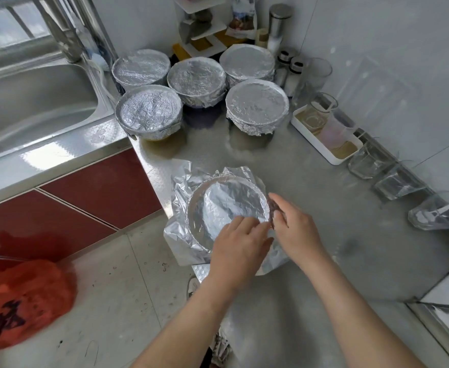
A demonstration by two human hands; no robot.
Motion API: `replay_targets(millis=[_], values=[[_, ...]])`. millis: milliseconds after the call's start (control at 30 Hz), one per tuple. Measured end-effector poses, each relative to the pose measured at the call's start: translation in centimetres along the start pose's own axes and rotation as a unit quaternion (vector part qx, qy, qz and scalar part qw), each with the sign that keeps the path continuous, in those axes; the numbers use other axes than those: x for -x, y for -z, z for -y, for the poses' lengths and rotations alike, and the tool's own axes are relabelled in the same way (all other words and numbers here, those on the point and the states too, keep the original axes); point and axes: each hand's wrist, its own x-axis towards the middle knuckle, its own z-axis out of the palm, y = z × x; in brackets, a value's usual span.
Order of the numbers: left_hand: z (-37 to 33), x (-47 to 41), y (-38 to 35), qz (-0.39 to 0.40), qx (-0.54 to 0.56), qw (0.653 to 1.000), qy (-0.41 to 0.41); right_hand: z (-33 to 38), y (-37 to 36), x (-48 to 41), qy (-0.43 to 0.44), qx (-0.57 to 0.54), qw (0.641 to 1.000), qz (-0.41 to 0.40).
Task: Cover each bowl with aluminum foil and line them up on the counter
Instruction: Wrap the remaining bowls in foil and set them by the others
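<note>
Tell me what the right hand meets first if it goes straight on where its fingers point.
Probably the foil over the near bowl, at its right rim: the right hand points up-left and its fingers seem to touch it there. Depth is unclear.

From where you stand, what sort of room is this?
Most likely a home kitchen: a stainless steel sink with a tap, a steel counter holding foil-covered bowls, and seasoning shakers by the wall.

Single head-worn wide-angle view, looking forward and steeply down, close above the tabletop (311, 168) corner, sink (32, 102) at left edge, floor (127, 288) below, wall (404, 49) at right.
</note>
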Motion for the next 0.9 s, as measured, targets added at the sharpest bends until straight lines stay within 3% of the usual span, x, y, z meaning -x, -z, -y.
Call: replay_targets(millis=[133, 267, 467, 767, 900], values=[[2.3, 0.3, 2.3, -0.026, -0.019, 0.995, 0.093, -1.2, -0.9, 1.5, -0.023, -0.099, 0.994, 0.037], [5.0, 0.8, 2.9, -0.009, 0.016, 0.980, 0.196, -1.5, -2.3, 1.5, -0.069, -0.217, 0.974, 0.008], [5.5, 0.6, 2.2, -0.025, 0.063, 0.970, 0.233, -1.9, -4.0, 1.0, -0.111, -0.297, 0.947, -0.046], [6.9, -1.1, 2.0, -0.022, 0.101, 0.963, 0.248, 0.0, -4.8, 3.4, -0.118, -0.208, 0.964, -0.113], [8.7, -3.4, 2.8, 0.030, 0.061, 0.978, 0.197, 0.9, -4.7, 4.8, -0.085, -0.065, 0.991, -0.077]])
